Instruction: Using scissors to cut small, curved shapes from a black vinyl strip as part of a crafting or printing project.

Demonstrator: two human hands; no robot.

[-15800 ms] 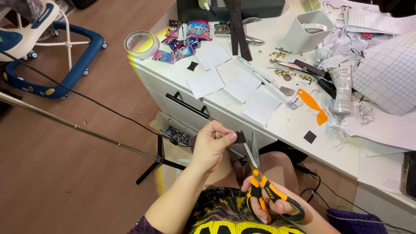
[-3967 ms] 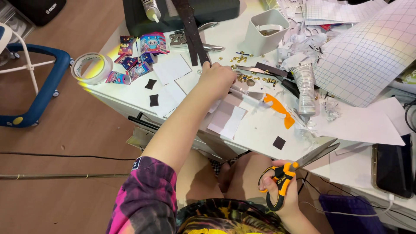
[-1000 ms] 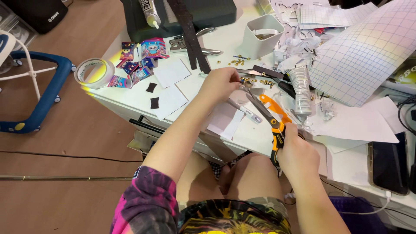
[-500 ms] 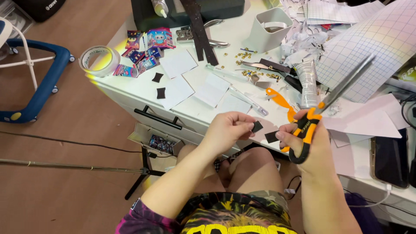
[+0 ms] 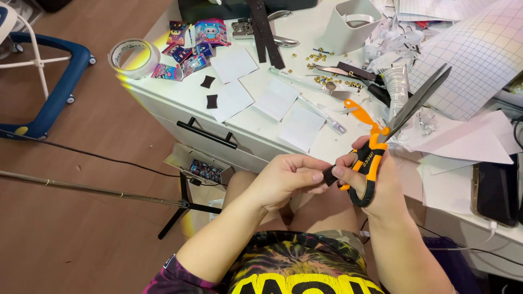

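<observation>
Pinching small dark piece (image 5: 329,175) at lower centre, your left hand (image 5: 289,179) grips it over lap. Right hand (image 5: 376,179) clamped on orange-handled scissors (image 5: 381,142), blades seemingly shut, upper right. Two dark squares (image 5: 209,91) already on desk (image 5: 261,128); cutting continues.

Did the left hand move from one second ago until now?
Yes. The left hand was then over the white table, near the paper squares; now it is off the table's front edge, above the lap, pinching a small dark piece.
</observation>
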